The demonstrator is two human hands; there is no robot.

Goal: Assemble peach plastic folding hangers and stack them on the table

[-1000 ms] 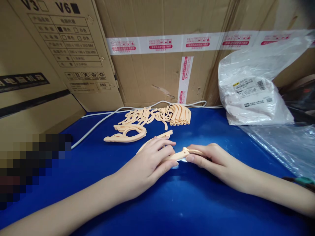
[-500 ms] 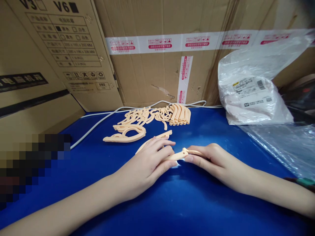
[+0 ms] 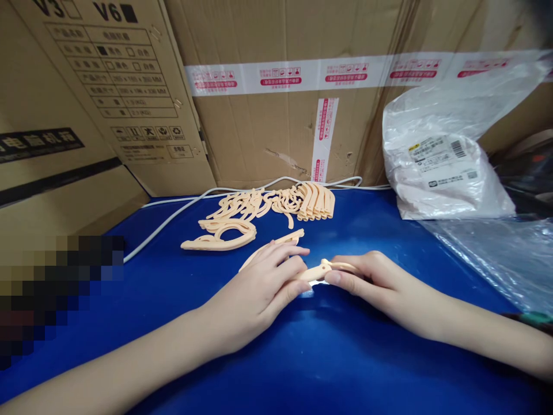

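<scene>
A thin peach plastic piece (image 3: 314, 271) lies on the blue table (image 3: 328, 357) between my two hands. My left hand (image 3: 259, 288) rests over its left part, fingers together and pressing it down onto the table. My right hand (image 3: 367, 276) grips its right end with fingers curled around it. A second peach strip (image 3: 290, 236) pokes out behind my left fingers. Further back lies a pile of the same peach pieces (image 3: 268, 206), with one looped piece (image 3: 222, 236) at its front left.
Large cardboard boxes (image 3: 276, 115) wall off the back and left. A white cable (image 3: 173, 216) runs along the table's far edge. A white plastic bag (image 3: 436, 173) with labels sits at the back right, and clear plastic film (image 3: 492, 253) spreads in front of it.
</scene>
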